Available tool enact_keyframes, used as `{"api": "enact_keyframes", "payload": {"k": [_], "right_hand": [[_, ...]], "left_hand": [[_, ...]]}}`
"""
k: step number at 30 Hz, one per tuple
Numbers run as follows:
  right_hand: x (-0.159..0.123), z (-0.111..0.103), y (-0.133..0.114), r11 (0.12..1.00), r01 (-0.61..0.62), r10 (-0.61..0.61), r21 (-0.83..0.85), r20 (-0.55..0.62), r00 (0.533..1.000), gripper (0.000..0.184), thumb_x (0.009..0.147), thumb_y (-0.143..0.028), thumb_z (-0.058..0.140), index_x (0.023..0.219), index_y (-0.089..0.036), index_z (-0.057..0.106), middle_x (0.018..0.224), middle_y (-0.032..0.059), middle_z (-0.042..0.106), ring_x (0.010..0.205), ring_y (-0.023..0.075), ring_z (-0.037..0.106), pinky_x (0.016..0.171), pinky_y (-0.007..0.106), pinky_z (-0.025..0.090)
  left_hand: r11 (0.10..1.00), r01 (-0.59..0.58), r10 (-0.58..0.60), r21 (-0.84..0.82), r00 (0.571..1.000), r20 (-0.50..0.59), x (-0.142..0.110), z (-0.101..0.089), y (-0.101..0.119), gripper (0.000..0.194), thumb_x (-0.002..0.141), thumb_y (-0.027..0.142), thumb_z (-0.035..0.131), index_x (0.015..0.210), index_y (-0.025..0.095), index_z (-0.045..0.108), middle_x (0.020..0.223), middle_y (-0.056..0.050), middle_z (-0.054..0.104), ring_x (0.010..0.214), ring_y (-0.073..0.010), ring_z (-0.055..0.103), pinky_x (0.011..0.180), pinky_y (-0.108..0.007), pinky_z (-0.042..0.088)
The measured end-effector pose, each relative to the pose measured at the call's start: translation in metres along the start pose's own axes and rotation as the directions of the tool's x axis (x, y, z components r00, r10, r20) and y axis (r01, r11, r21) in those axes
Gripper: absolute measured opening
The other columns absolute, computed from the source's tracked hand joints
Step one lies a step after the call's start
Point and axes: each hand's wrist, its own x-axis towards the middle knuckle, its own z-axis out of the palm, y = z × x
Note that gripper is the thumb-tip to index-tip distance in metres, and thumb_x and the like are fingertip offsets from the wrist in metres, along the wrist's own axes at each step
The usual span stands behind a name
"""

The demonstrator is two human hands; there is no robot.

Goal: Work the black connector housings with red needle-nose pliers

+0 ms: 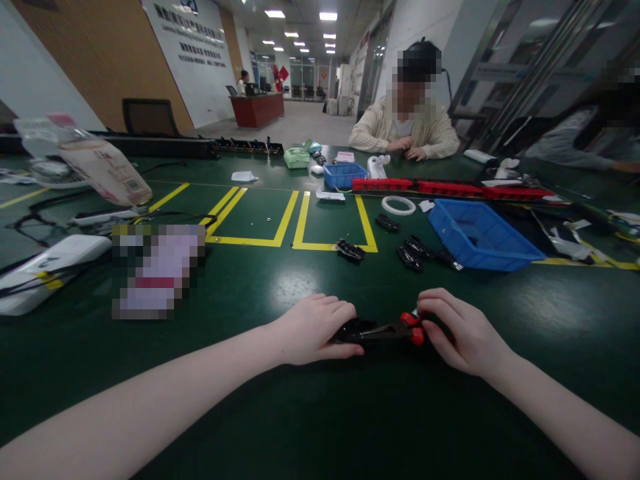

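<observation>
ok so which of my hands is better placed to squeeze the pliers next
Probably your right hand: its fingers are at the handles of the red-handled pliers, while your left hand grips the black part at the other end.

Two blue bins, one pair of pliers and perhaps five black parts show.

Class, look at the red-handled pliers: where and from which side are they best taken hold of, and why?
Probably around both red handles, coming from the right, where the right hand is. The handles face that side and sit slightly apart, while the pliers point their dark metal end toward the black part under the left hand.
</observation>
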Motion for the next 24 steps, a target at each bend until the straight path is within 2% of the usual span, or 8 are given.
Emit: {"api": "enact_keyframes", "payload": {"k": [14,24], "right_hand": [[0.0005,0.0029,-0.0019,0.999,0.019,-0.019,-0.028,0.006,1.0,0.008,0.09,-0.017,0.042,0.096,-0.019,0.048,0.095,0.009,0.057,0.075,0.0146,0.058,0.061,0.027,0.049],[-0.0021,0.0037,-0.0008,0.998,0.032,-0.033,-0.052,-0.018,0.999,0.011,0.09,-0.019,0.043,0.099,-0.018,0.049,0.097,0.0099,0.059,0.078,0.0158,0.059,0.064,0.028,0.051]], "left_hand": [[1.0,0.018,-0.017,-0.01,1.0,0.017,0.0,-0.0027,0.0024,0.03,0.088,0.045,0.061,0.093,0.016,0.054,0.086,-0.002,0.063,0.074,-0.0179,0.058,0.064,-0.027,0.042],[1.0,0.024,-0.024,0.011,0.999,0.028,0.0002,0.0,0.0009,0.03,0.088,0.046,0.06,0.094,0.017,0.054,0.086,-0.002,0.062,0.075,-0.0188,0.058,0.067,-0.029,0.042]]}}
